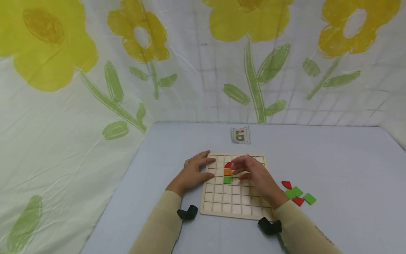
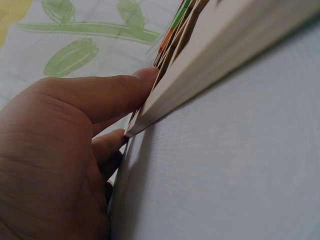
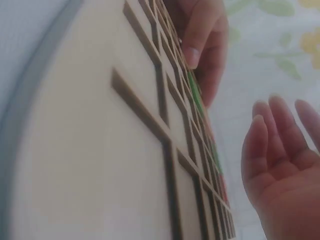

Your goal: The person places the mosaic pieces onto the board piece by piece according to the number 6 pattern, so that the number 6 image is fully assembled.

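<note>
A wooden grid board [image 1: 219, 208] lies on the table. Three pieces sit in one column of its cells: a red rounded piece [image 1: 227, 165], an orange square [image 1: 227, 172] and a green square [image 1: 227, 180]. My left hand [image 1: 194, 171] rests along the board's left edge, fingers spread, with the thumb [image 2: 115, 95] on the rim. Above the board, just right of the coloured pieces, hovers my right hand [image 1: 253, 176]. Its fingers are loosely bent and hold nothing; the right wrist view shows the bare palm [image 3: 290, 200].
Right of the board lie several loose pieces, among them a red quarter-round [image 1: 287, 185] and a green square [image 1: 309, 198]. Behind the board is a small printed card [image 1: 240, 135] with a coloured grid pattern. A flowered curtain [image 1: 190, 88] hangs past the table's far edge.
</note>
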Demonstrator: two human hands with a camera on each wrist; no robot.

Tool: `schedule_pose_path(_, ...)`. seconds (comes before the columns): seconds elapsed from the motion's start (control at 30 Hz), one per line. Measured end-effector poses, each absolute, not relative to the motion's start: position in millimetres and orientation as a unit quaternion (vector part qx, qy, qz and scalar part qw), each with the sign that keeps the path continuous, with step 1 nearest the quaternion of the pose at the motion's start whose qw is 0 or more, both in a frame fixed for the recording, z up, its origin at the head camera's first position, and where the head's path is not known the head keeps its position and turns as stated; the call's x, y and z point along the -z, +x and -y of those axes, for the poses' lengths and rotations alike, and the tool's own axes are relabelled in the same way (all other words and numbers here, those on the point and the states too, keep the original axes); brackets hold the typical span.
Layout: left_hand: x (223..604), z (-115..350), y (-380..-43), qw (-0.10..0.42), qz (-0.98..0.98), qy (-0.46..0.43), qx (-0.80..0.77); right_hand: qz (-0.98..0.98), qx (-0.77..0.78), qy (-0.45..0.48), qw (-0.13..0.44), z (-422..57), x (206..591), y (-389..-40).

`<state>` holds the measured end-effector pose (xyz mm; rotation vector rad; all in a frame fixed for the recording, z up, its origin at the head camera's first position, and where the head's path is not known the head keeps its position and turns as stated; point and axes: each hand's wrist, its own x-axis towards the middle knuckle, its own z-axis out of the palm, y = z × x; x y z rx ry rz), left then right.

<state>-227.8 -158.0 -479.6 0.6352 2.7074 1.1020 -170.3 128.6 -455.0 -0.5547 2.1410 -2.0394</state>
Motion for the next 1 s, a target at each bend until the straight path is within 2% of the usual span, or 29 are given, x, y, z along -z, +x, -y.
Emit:
schedule_pose_path(0.77, 479.3, 157.7, -226.9, 0.082, -0.906, 0.205, -0.361, -0.759, 0.625, -0.182, 0.016, -173.8, 440.9, -167.1)
schedule_pose_path(1.0, 479.9, 158.0, -227.3, 0.081, -0.905, 0.202, -0.366, -0.773, 0.613, -0.165, 0.027, -187.0, 438.2, -160.8)
